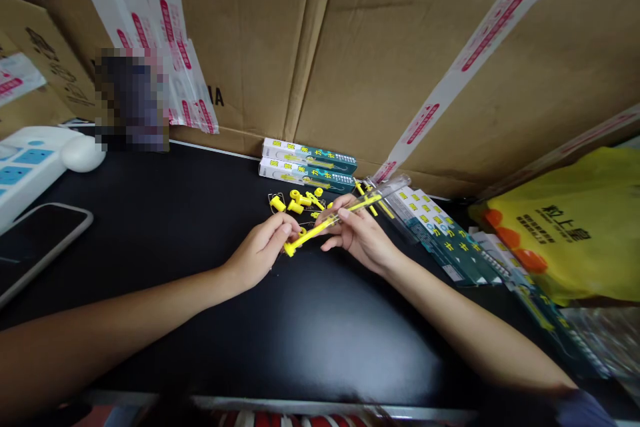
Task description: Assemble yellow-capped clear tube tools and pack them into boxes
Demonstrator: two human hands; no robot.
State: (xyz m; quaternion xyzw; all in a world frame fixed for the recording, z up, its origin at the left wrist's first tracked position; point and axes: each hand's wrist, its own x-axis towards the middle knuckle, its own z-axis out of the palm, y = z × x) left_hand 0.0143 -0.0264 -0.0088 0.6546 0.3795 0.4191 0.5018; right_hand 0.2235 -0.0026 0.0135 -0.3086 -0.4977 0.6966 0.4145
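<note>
My right hand (361, 240) pinches a clear-and-yellow tube (370, 201). I can't tell what my left hand (261, 244) holds; its grip is partly hidden.

Soft glare whitens the black tabletop (360, 347); edges stretch (one upper-left patch (133, 99) pixelated).

Bunch of small yellow plastic parts (296, 207) sitting on the flat black tabletop (165, 240), just in front of two slim white-and-green cardboard boxes (307, 175); white-rimmed rectangular phone (40, 247) lying way left, bulging yellow plastic bag (560, 230) slumping far right.
</note>
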